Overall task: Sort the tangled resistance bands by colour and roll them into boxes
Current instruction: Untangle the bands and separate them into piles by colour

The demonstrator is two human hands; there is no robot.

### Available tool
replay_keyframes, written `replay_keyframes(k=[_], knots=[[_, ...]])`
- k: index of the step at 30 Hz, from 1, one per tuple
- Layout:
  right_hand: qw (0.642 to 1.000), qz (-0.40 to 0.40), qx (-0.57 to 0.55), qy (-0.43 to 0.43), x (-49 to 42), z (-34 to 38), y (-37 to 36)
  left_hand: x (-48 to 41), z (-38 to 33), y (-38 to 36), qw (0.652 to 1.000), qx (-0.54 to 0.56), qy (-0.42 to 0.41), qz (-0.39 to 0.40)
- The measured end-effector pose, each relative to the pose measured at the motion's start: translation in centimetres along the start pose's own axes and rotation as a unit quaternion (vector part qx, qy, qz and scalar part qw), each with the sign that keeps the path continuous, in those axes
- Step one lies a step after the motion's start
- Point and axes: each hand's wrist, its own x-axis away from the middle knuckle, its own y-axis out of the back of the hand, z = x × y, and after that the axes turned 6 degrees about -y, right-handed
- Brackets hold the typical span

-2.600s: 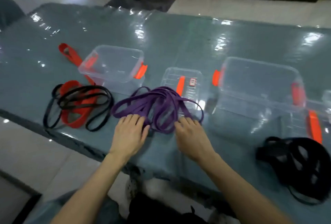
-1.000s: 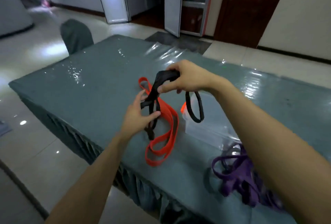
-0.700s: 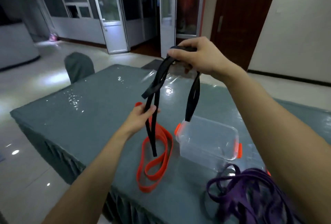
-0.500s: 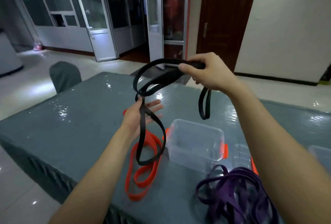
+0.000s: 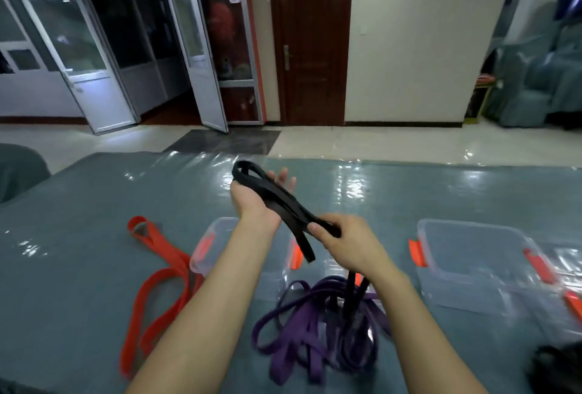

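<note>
Two hands hold one black band (image 5: 285,201) above the worktop (image 5: 94,204), over the middle of the scene; left hand (image 5: 255,201) lies palm-up with fingers spread, the band's folded loop draped across the palm and projecting past it on the far side; right hand (image 5: 345,244) is closed on the same band, thumb pressed over the strands; a short loose end juts down between the two hands, and further black strands hang from under the right hand down to the purple bands (image 5: 311,327); whether they touch that pile cannot be told.

Purple bands lie in a tangled heap on the near middle of the worktop; orange band (image 5: 157,280) lies flat to the left, running from a far loop toward the near edge, well apart from the hands; a dark heap (image 5: 557,368) sits at the near right corner, blurred.

Left box (image 5: 208,248), clear with orange latches, stands behind the left forearm, partly hidden; right box (image 5: 472,264), likewise clear with orange latches, stands to the right; neither box shows any band inside; worktop covering is grey-green and glossy.
</note>
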Motion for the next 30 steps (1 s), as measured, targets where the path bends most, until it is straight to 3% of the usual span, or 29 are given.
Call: replay_keyframes(k=[3, 8, 10, 12, 14, 15, 17, 18, 20, 22, 24, 26, 30], knots=[[0.999, -0.035, 0.001, -0.03, 1.5, -4.7, 3.0, 1.1, 5.6, -2.4, 0.998, 0.014, 0.019, -0.05], [0.996, -0.03, -0.015, -0.087, 6.2, -15.3, 9.6, 3.9, 16.0, -6.7, 0.998, 0.029, 0.05, -0.028], [0.99, -0.017, 0.001, -0.143, 8.9, -20.3, 12.9, 5.6, 20.2, -8.3, 0.997, 0.03, 0.068, -0.007], [0.966, 0.021, -0.069, -0.25, 11.3, -24.4, 16.2, 7.6, 24.1, -9.9, 0.995, 0.017, 0.096, 0.019], [0.9, 0.08, -0.254, -0.344, 13.3, -27.7, 19.1, 9.8, 27.8, -11.6, 0.991, 0.009, 0.125, 0.04], [0.845, 0.121, -0.371, -0.365, 14.2, -29.3, 20.0, 10.8, 29.5, -12.4, 0.989, 0.009, 0.14, 0.049], [0.738, 0.176, -0.553, -0.346, 15.9, -31.8, 20.9, 12.6, 32.8, -13.8, 0.981, 0.0, 0.18, 0.068], [0.71, 0.172, -0.595, -0.334, 16.7, -32.8, 21.0, 13.3, 34.3, -14.3, 0.975, -0.012, 0.207, 0.079], [0.713, 0.12, -0.623, -0.3, 17.7, -34.3, 21.2, 14.3, 37.0, -14.9, 0.953, -0.071, 0.273, 0.114], [0.746, 0.022, -0.602, -0.283, 18.2, -35.7, 22.0, 14.7, 38.9, -14.9, 0.915, -0.195, 0.311, 0.166], [0.786, -0.066, -0.55, -0.276, 18.9, -37.2, 23.3, 14.6, 40.6, -14.6, 0.859, -0.365, 0.284, 0.222], [0.797, -0.122, -0.527, -0.268, 19.7, -38.7, 24.4, 14.8, 42.6, -13.9, 0.791, -0.504, 0.232, 0.258], [0.861, -0.177, -0.408, -0.246, 20.6, -38.3, 26.0, 16.8, 48.4, -12.1, 0.699, -0.647, 0.129, 0.277]])
